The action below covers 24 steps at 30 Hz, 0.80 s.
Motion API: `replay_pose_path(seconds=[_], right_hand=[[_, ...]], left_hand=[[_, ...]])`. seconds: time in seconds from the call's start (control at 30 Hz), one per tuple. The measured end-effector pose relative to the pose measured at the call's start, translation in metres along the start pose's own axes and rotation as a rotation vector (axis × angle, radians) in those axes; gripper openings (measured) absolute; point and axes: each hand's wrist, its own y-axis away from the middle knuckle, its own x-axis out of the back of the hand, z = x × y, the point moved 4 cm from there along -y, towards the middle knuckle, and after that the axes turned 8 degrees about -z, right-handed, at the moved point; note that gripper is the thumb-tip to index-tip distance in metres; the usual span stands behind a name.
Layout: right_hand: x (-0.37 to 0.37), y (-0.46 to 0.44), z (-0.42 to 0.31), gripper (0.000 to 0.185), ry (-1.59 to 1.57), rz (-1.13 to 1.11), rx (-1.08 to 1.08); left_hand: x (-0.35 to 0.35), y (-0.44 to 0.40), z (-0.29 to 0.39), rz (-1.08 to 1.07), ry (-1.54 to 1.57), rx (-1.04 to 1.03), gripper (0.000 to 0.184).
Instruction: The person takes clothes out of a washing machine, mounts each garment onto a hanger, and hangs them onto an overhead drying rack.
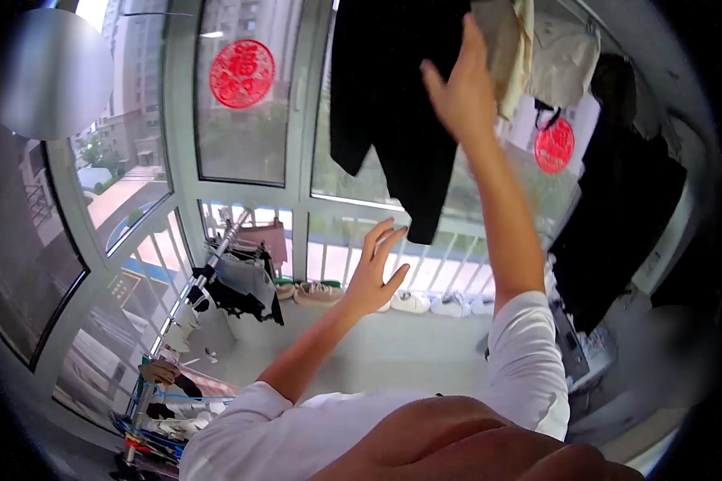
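Observation:
Black trousers (393,88) hang in front of the window, their two legs reaching down past the sill rail. My right hand (467,92) is raised beside their upper right edge, thumb spread away from outstretched fingers; whether it touches the cloth I cannot tell. Lower down, my left hand (375,272) is held up with its fingers apart, close to the bottom of a trouser leg and holding nothing. Right of my right hand hang a beige garment (499,48) and a pale grey garment (565,60).
Dark clothes (618,216) hang along the right wall. Several shoes (410,302) line the ledge below the window railing. At left, a metal pole (217,252) carries hangers with a grey and black garment (249,276). Red round stickers (242,74) decorate the glass.

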Motion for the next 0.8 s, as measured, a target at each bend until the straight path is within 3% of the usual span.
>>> replay_pose_path(seconds=[0.13,0.2,0.27,0.3,0.37,0.43,0.47,0.53,0.67,0.73,0.8], right_hand=[[0.026,0.190,-0.032,0.081,-0.178,-0.476,-0.193],[0.056,0.298,-0.037,0.074,-0.381,-0.827,-0.255],[0.096,0.391,-0.036,0.065,-0.582,-1.061,-0.434],[0.120,0.447,-0.024,0.058,-0.581,-1.099,-0.577],[0.178,0.556,-0.008,0.051,-0.599,-1.135,-0.803],[0.245,0.629,0.014,0.037,-0.510,-1.099,-0.773],[0.275,0.650,0.025,0.037,-0.521,-1.094,-0.847],[0.341,0.684,0.054,0.027,-0.711,-1.074,-1.359],[0.446,0.762,0.098,0.019,-0.595,-0.968,-1.570],[0.490,0.774,0.120,0.019,-0.589,-0.919,-1.665],[0.531,0.790,0.144,0.019,-0.607,-0.754,-1.738]], left_hand=[[-0.077,0.047,-0.024,0.009,0.171,0.032,0.043],[-0.128,0.088,-0.046,-0.017,0.237,0.193,0.038],[-0.182,0.109,-0.049,-0.121,0.250,0.197,0.035],[-0.216,0.128,-0.051,-0.261,0.342,0.348,0.034],[-0.277,0.178,-0.054,-0.463,0.444,0.549,0.032],[-0.344,0.222,-0.053,-0.726,0.470,0.589,0.028],[-0.378,0.235,-0.048,-0.785,0.484,0.624,0.028],[-0.444,0.251,-0.030,-0.839,0.508,0.623,0.028],[-0.588,0.246,0.022,-0.975,0.575,0.933,0.023],[-0.655,0.245,0.042,-1.011,0.635,0.919,0.020],[-0.719,0.240,0.061,-1.055,0.643,0.648,0.019]])
